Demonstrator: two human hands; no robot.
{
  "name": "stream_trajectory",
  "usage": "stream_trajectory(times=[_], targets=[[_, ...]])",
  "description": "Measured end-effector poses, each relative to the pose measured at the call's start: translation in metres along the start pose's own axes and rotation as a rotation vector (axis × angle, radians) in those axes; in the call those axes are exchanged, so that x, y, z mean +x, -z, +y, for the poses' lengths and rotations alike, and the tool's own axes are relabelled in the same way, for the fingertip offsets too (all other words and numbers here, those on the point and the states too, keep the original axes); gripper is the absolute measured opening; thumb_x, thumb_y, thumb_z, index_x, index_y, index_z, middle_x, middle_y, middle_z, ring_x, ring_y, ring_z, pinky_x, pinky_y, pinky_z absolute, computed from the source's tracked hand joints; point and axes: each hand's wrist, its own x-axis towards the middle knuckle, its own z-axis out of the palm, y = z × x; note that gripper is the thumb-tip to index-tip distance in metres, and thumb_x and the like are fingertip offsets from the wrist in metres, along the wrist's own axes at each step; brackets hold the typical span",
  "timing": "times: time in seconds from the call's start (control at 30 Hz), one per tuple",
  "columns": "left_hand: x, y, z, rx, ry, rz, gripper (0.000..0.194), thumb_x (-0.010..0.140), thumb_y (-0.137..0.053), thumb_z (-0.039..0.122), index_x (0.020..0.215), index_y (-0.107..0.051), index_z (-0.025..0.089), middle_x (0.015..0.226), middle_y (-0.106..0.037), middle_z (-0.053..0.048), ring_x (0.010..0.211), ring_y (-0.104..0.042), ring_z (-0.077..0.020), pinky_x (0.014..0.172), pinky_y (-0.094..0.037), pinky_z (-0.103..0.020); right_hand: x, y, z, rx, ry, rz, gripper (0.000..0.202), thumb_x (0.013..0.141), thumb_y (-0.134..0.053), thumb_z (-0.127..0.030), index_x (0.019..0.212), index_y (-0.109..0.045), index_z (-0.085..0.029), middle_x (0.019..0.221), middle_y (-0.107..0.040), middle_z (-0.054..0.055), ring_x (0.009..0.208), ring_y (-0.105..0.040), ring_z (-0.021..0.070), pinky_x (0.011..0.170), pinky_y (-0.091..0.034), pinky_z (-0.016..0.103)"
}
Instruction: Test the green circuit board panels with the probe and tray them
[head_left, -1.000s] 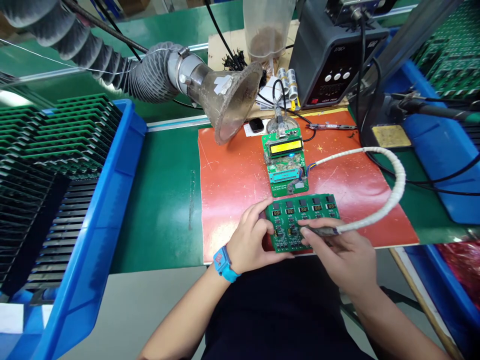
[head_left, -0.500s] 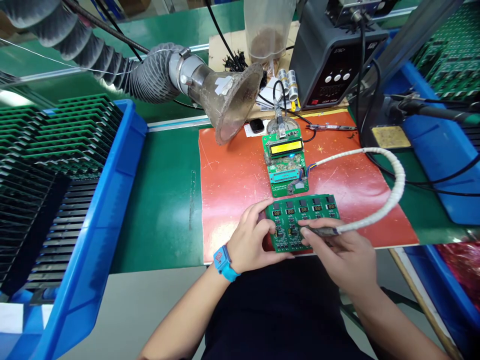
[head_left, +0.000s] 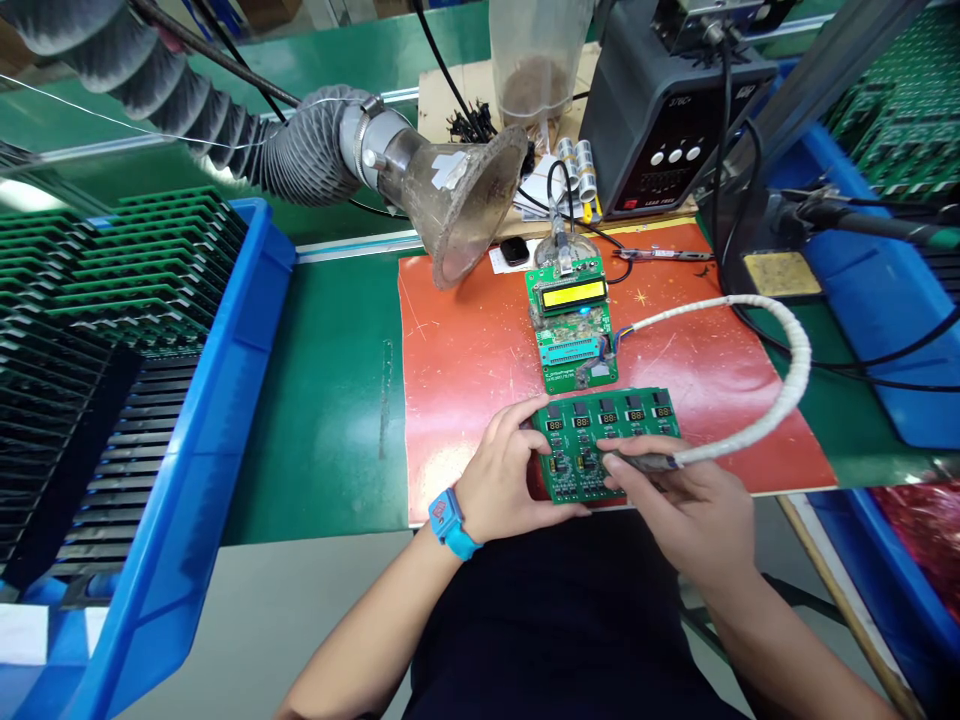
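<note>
A green circuit board panel (head_left: 585,420) with a row of small digit displays lies on the red mat near its front edge. My left hand (head_left: 499,470) grips the panel's left end, thumb along the front edge and fingers at the far corner. Between the fingertips of my right hand (head_left: 694,505) is a dark probe (head_left: 645,461), its tip down at the middle of the panel; my hand hides the panel's right front part. A white wrapped cable (head_left: 795,350) loops from the probe to a programmer board (head_left: 574,325) with a lit yellow screen, just behind the panel.
A funnel-shaped fume hood (head_left: 472,210) on a grey hose hangs over the mat's back left. Blue bins (head_left: 247,290) with upright circuit boards stand at left and right. A soldering station (head_left: 660,130) and a tweezers-like tool (head_left: 664,255) are behind.
Almost nothing differs. Both hands, the panel and the probe hold their places, with only a tiny shift of the whole view.
</note>
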Motion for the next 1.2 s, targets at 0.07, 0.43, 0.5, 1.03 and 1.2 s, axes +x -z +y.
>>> stream_trajectory(times=[0.07, 0.43, 0.5, 1.03, 1.2], targets=[[0.000, 0.000, 0.000, 0.004, -0.003, 0.001, 0.064, 0.065, -0.084, 0.053, 0.103, -0.042, 0.023, 0.136, -0.048, -0.020, 0.129, -0.050, -0.0344, 0.097, -0.050, -0.055, 0.000, 0.000, 0.000, 0.004, -0.003, 0.004, 0.009, 0.088, -0.070, -0.024, 0.096, -0.069, -0.026, 0.093, -0.076, 0.001, 0.071, -0.071, 0.0166, 0.063, -0.058, 0.027], [-0.002, -0.001, -0.001, 0.011, -0.025, 0.004, 0.064, 0.067, -0.081, 0.055, 0.104, -0.041, 0.023, 0.138, -0.046, -0.021, 0.130, -0.049, -0.0352, 0.097, -0.050, -0.056, 0.000, 0.000, -0.007, 0.078, -0.067, 0.021, 0.011, 0.087, -0.072, -0.024, 0.097, -0.073, -0.027, 0.091, -0.076, -0.001, 0.066, -0.071, 0.0128, 0.063, -0.059, 0.022], [-0.002, -0.002, -0.002, 0.011, -0.029, 0.008, 0.064, 0.067, -0.081, 0.055, 0.104, -0.041, 0.022, 0.137, -0.047, -0.021, 0.129, -0.049, -0.0351, 0.097, -0.050, -0.056, -0.001, -0.002, -0.011, 0.127, -0.073, 0.036, 0.012, 0.086, -0.073, -0.022, 0.098, -0.072, -0.027, 0.091, -0.076, -0.001, 0.064, -0.071, 0.0118, 0.061, -0.060, 0.019], [-0.002, -0.002, -0.001, 0.005, -0.020, 0.020, 0.060, 0.069, -0.081, 0.054, 0.103, -0.043, 0.022, 0.138, -0.047, -0.020, 0.129, -0.049, -0.0332, 0.098, -0.050, -0.053, -0.002, -0.018, -0.013, 0.015, 0.020, -0.052, 0.011, 0.089, -0.069, -0.023, 0.100, -0.069, -0.027, 0.096, -0.075, 0.000, 0.069, -0.073, 0.0159, 0.058, -0.062, 0.026], [-0.001, -0.002, 0.000, 0.014, -0.016, 0.016, 0.061, 0.069, -0.081, 0.055, 0.103, -0.042, 0.022, 0.136, -0.047, -0.021, 0.129, -0.050, -0.0339, 0.098, -0.050, -0.054, -0.003, -0.018, -0.012, 0.012, 0.027, -0.036, 0.010, 0.090, -0.068, -0.024, 0.099, -0.067, -0.027, 0.097, -0.075, 0.001, 0.070, -0.073, 0.0164, 0.059, -0.062, 0.027]])
